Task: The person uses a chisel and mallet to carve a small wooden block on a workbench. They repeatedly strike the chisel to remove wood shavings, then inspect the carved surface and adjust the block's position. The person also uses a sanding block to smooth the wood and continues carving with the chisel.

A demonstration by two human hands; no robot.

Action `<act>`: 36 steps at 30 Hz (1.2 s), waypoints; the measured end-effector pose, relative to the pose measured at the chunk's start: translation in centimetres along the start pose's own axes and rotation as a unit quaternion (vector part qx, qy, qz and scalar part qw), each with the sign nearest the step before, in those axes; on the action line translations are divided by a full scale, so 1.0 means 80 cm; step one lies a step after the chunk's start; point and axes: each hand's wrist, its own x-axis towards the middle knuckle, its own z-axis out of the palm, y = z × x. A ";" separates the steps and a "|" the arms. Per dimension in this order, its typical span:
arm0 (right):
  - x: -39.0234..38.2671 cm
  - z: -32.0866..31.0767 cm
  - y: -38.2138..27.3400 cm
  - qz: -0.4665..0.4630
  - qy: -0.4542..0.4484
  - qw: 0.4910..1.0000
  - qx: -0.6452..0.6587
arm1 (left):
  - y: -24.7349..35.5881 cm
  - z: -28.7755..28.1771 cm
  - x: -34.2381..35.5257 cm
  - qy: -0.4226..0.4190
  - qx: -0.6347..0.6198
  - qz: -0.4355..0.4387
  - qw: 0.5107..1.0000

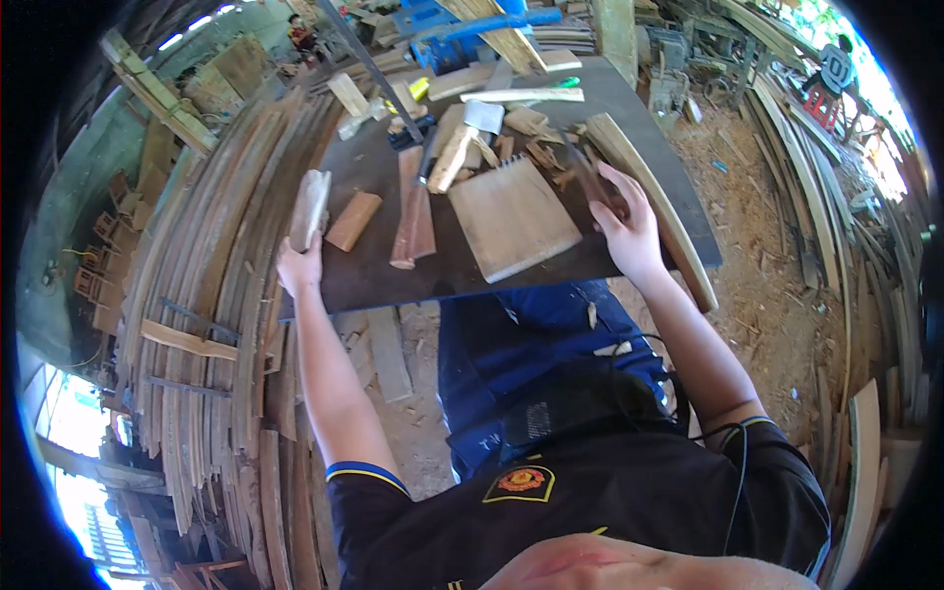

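Observation:
At the left edge of a dark tabletop [364, 280], my left hand [300, 264] is closed round the lower end of a pale, greyish wooden block [313, 202]. A short reddish-brown block [353, 220] lies just right of it. My right hand [632, 221] is at the right side of the table, thumb and fingers bent about a dark brown wooden piece [588, 179]; its exact shape is blurred. Between the hands lies a flat wooden board [514, 222] with a notched far edge. Beyond it sits a hatchet-like tool with a pale handle [451, 160] and a grey metal head [483, 116].
A long, curved wooden piece [654, 202] runs along the table's right side. Brown wood pieces [413, 211] and offcuts lie about mid-table. A blue machine [462, 49] stands at the far end. Stacked planks [202, 265] fill the left; a person [836, 64] is far right.

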 end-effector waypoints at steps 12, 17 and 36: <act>-0.012 0.006 -0.055 -0.245 -0.154 0.944 -0.160 | -0.009 0.009 -0.003 0.031 0.011 0.018 0.999; -0.018 0.016 -0.059 -0.218 -0.195 0.929 -0.227 | -0.013 0.007 -0.004 0.034 0.005 0.026 0.999; -0.025 0.019 -0.086 -0.124 -0.147 0.921 -0.339 | 0.002 -0.010 -0.018 0.038 -0.021 0.052 0.998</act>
